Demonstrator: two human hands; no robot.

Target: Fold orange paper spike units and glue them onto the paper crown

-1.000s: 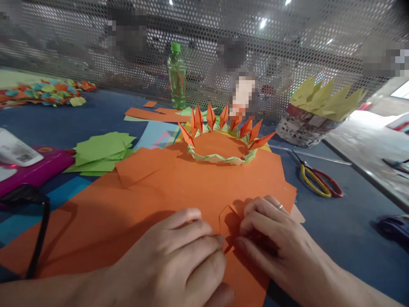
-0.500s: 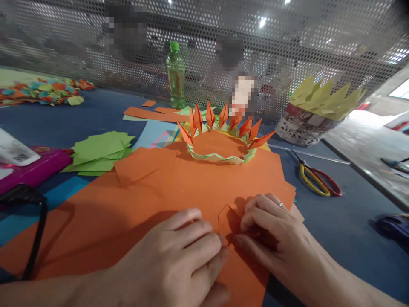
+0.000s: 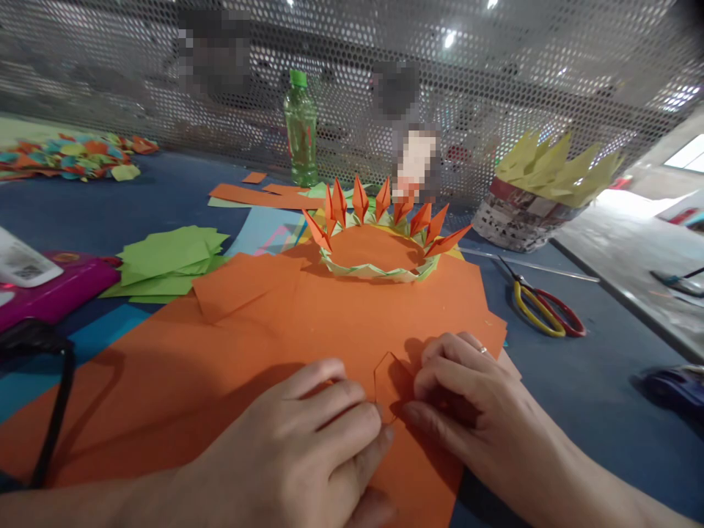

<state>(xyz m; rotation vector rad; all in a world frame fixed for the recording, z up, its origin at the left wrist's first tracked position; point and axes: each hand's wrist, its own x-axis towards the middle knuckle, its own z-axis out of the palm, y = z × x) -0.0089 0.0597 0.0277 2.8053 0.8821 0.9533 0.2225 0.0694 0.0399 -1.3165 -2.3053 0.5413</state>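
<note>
A small folded piece of orange paper (image 3: 389, 383) lies on large orange sheets (image 3: 341, 315), its outline faint against the same colour. My left hand (image 3: 324, 433) is closed with thumb and index finger pinching the piece's lower left edge. On the other side, my right hand (image 3: 467, 396), with a ring on one finger, has its fingers curled and its thumb and fingertips at the piece's right edge. Beyond both hands stands a paper ring (image 3: 379, 273) of pale green zigzag folds, with several pointed orange folded pieces (image 3: 360, 199) sticking up along its far side.
Scissors (image 3: 544, 308) with yellow and red handles lie at right, near a clear stick (image 3: 539, 265) and a yellow-topped paper basket (image 3: 522, 209). Green paper squares (image 3: 165, 257), a magenta device (image 3: 66, 290) and a black cable (image 3: 63, 396) are at left. A green bottle (image 3: 301, 132) stands behind.
Both hands hold almost the same pose around the folded orange paper. The whole view has shifted very slightly.
</note>
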